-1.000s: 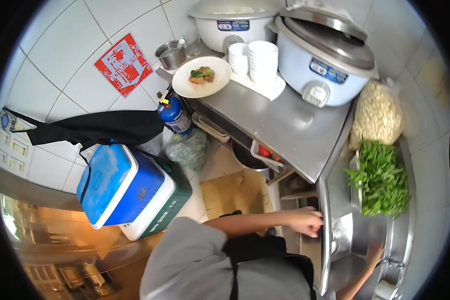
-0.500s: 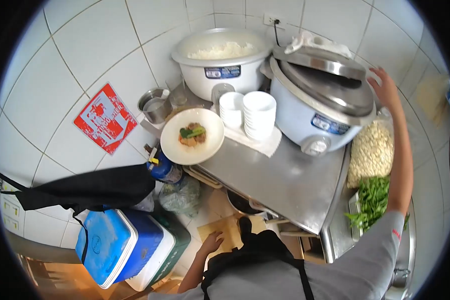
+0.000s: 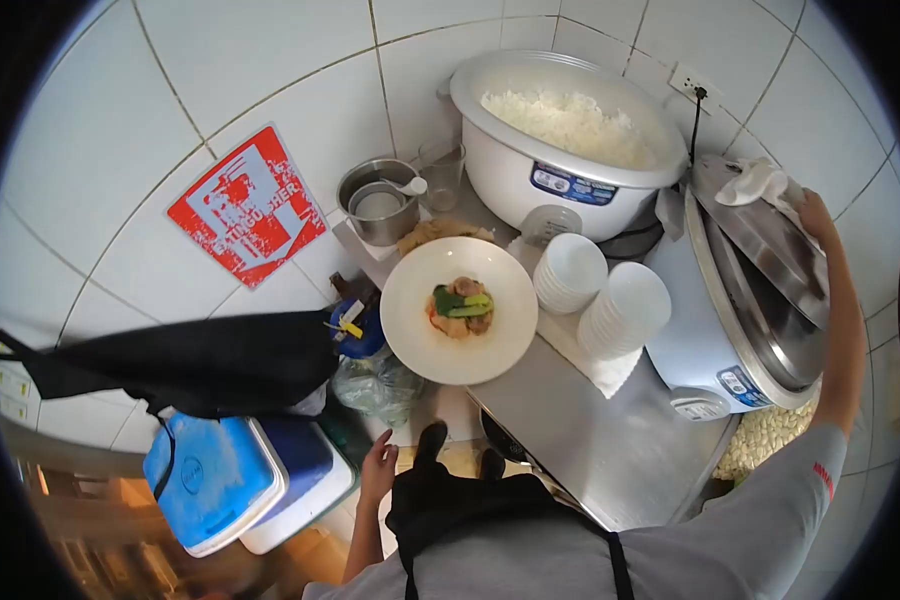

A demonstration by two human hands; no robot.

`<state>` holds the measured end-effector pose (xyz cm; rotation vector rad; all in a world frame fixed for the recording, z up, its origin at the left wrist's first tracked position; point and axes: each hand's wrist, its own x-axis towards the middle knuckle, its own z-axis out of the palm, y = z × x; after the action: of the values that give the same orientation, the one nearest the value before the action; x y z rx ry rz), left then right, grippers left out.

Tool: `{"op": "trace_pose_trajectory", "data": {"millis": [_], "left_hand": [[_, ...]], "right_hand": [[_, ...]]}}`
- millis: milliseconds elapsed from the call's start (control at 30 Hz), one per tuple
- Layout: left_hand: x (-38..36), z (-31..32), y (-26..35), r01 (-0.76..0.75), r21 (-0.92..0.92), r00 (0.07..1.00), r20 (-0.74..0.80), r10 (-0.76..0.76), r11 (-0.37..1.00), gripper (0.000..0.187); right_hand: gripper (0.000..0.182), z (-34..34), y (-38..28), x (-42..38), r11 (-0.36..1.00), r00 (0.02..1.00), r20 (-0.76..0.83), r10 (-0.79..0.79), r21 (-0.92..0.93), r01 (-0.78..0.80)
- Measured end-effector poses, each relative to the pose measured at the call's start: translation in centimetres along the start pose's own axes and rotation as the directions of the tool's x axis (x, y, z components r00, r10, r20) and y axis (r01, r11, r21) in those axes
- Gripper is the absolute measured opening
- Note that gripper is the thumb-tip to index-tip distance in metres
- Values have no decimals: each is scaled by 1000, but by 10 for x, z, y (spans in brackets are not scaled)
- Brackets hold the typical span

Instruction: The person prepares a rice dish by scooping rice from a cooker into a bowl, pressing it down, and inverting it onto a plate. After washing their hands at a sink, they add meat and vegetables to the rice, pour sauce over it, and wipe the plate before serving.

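My right hand (image 3: 818,218) is at the far right, fingers closed at the edge of a loose metal lid (image 3: 760,235). A crumpled white cloth (image 3: 753,184) rests on that lid. The lid leans on a second, darker lid (image 3: 760,310) covering the right rice cooker (image 3: 685,310). My left hand (image 3: 378,470) hangs low beside my apron, open, with nothing in it. Nearest in front of me, a cream plate (image 3: 410,320) carries a small portion of meat and green vegetables (image 3: 460,306). Two stacks of white bowls (image 3: 625,310) stand on a white cloth (image 3: 598,372).
An uncovered cooker (image 3: 515,150) holds white rice (image 3: 575,125). A metal pot (image 3: 380,225) and clear pitcher (image 3: 444,180) stand behind the plate on the steel counter (image 3: 600,450). Blue coolers (image 3: 210,480) and a hanging black cloth (image 3: 200,365) are at lower left.
The view has swung, shifting the counter and cookers. My right hand, spread beside the cooker before, is now closed at the lid's edge. My left hand stays low and open.
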<state>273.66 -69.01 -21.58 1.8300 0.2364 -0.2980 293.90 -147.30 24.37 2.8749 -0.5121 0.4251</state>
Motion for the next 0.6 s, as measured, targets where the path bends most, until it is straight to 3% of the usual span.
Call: {"op": "trace_pose_trajectory", "data": {"millis": [100, 167, 200, 300, 367, 400, 433, 467, 600], "left_hand": [[47, -6, 21, -84, -83, 996, 32, 87, 993, 43], [77, -20, 25, -113, -109, 989, 86, 122, 988, 45], [90, -28, 34, -78, -123, 981, 170, 99, 989, 47], [124, -42, 61, -52, -140, 950, 297, 92, 989, 55], [134, -48, 87, 47, -250, 914, 402, 59, 967, 56], [137, -52, 94, 68, -239, 908, 418, 40, 969, 56], [142, -53, 102, 99, -250, 876, 481, 35, 963, 60], [147, -53, 107, 126, -263, 842, 538, 37, 957, 64], [158, -49, 111, 148, -313, 799, 597, 73, 938, 71]], "right_hand": [[50, -23, 22, -22, 997, 977, -199, 79, 30, -75], [49, -73, -38, -51, 957, 977, -133, 170, 260, -131], [49, -85, -63, -52, 957, 977, -117, 180, 250, -146], [49, -102, -145, -25, 956, 967, -252, 28, 290, 47], [49, -79, -195, 14, 948, 958, -274, -85, 275, 163], [49, -55, -214, 41, 904, 953, -292, -83, 381, 195], [50, -39, -250, 58, 928, 945, -311, -103, 312, 204], [42, -33, -294, 65, 989, 948, -296, -115, 54, 137], [46, 17, -364, 116, 986, 961, -247, -127, 74, 150]]}}
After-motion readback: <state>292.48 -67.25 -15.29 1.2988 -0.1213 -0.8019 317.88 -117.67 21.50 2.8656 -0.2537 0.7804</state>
